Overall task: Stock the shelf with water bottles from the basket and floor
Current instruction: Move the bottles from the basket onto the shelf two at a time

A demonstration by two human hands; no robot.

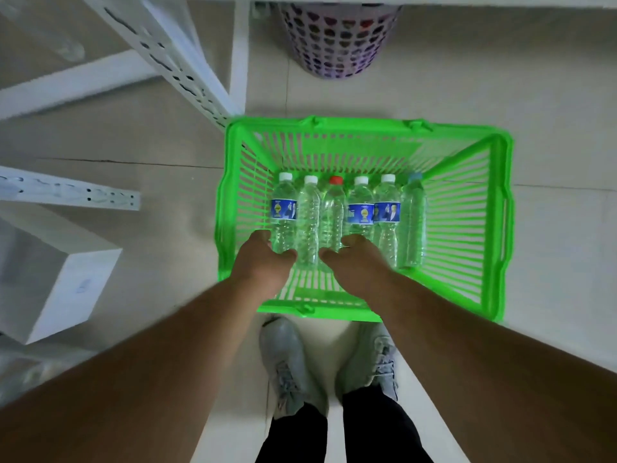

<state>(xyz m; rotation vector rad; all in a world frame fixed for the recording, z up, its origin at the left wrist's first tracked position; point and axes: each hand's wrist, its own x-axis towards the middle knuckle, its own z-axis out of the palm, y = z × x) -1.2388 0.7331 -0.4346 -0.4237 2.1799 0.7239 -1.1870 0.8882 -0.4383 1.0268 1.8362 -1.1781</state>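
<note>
both hands down in the green basket of bottles

at the far left a white box [56,279] sits on the floor, and white shelf rails [173,58] with punched holes slant across the upper left corner. the tiled floor [160,202] runs pale beneath them.

the green basket [500,228] stands on the floor just in front of the person's grey shoes [290,365]. six water bottles lie side by side on its bottom, caps pointing away from the person. going left to right: a blue-labelled bottle with a white cap [283,208], a plain clear bottle with a white cap [309,215], a red-capped bottle [334,208], two more blue-labelled bottles with white caps [361,208] [387,212], and a bare bottle with a pale blue cap [414,222] nearest the right wall.

the left hand [263,259] reaches in over the near rim, its fingers curled over the base of the leftmost bottle and its thumb lying against the plain bottle next to it. the right hand [354,265] comes in just beside it, fingers curled down over the bases of the red-capped bottle and the labelled one to its right. whether either hand has fully closed on a bottle, i cannot tell; the fingertips are hidden behind the knuckles. the plain bottle lies between the two hands.

beyond the basket, at the top, stands a purple perforated bin [337,41].
</note>
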